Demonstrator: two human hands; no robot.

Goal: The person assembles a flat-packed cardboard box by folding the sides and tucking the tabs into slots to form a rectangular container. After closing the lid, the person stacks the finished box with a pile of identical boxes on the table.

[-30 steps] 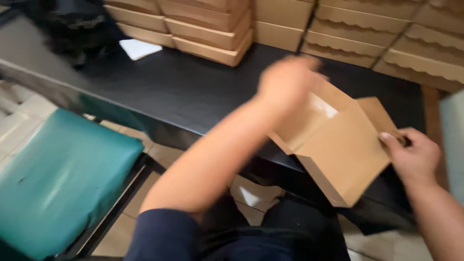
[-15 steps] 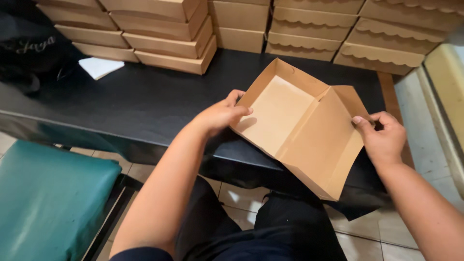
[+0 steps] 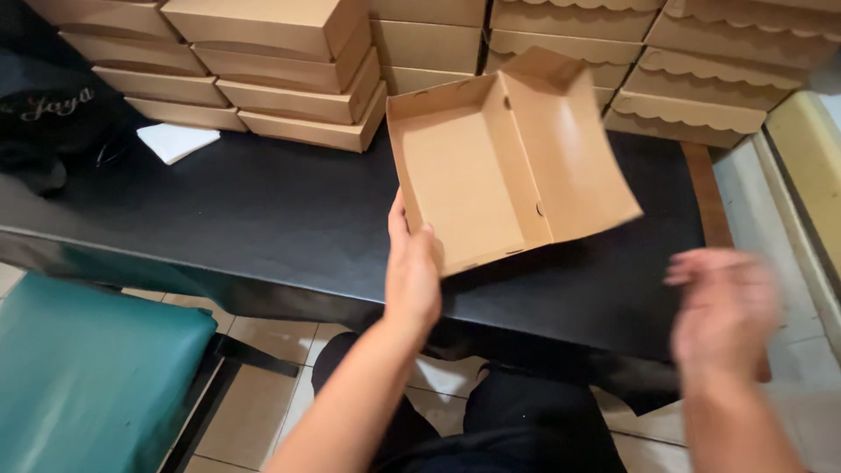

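An open brown cardboard box (image 3: pixel 473 175) with its lid flap spread to the right is held up over the black table (image 3: pixel 263 219). My left hand (image 3: pixel 412 271) grips the box at its near left corner, thumb along the side wall. My right hand (image 3: pixel 723 307) is off the box, blurred, fingers apart, at the lower right near the table's front edge.
Stacks of closed brown cardboard boxes (image 3: pixel 280 79) line the back of the table, with more stacks (image 3: pixel 701 70) at the right. A white folded paper (image 3: pixel 175 140) and a black bag (image 3: pixel 44 114) lie at the left. A teal seat (image 3: pixel 88 377) stands below left.
My right hand has let go of the lid flap and pulled back to the right. My left hand has shifted to the near corner and lifted the box toward the stacks.
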